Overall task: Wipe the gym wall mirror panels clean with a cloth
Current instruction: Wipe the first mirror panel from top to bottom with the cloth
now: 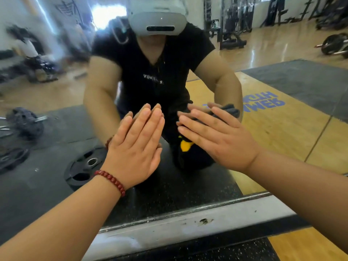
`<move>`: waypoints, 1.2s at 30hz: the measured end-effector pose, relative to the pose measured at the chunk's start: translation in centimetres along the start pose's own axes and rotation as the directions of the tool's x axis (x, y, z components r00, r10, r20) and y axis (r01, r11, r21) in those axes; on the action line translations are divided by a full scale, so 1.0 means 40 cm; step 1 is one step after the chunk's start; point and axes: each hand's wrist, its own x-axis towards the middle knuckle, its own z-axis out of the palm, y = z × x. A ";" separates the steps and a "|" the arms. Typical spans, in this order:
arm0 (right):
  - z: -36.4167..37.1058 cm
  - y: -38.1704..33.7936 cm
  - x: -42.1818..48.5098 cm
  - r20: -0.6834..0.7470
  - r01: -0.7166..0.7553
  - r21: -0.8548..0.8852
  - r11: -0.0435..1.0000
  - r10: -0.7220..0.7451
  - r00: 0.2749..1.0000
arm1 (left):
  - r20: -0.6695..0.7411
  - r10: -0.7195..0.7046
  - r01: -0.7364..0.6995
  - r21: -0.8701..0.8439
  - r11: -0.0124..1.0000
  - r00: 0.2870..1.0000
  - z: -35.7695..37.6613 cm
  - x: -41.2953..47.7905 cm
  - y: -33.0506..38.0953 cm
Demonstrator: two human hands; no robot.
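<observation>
We face the mirror [282,113], which fills most of the view and ends low down at a pale, scuffed frame strip [188,221] running along its bottom edge. The cloth [228,110], dark grey, lies against the glass to the right of centre, under our right hand [216,136]. That hand is flat, fingers straight and together, pressing the cloth onto the mirror; only a bunched part of the cloth shows past the fingertips. Our left hand [137,146] is just beside it, apart from the cloth, laid flat on the bare glass with fingers straight and touching one another; it holds nothing. A bracelet [111,180] of dark red beads circles the left wrist. In the glass we see the reflection of a person in a black shirt wearing a white headset [157,17], both arms reaching toward the hands. Also reflected are a black weight plate [84,166] lying on dark rubber flooring at lower left, a loaded barbell [24,122] at the left edge, wooden floor with blue lettering [263,102] at right, and gym machines [233,21] in the far background. The upper left of the reflection is blurred.
</observation>
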 end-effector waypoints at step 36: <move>0.000 0.043 -0.135 0.006 -0.178 0.063 0.982 0.178 0.984 | -0.082 0.021 -0.032 -0.138 0.990 0.996 -0.004 0.091 0.077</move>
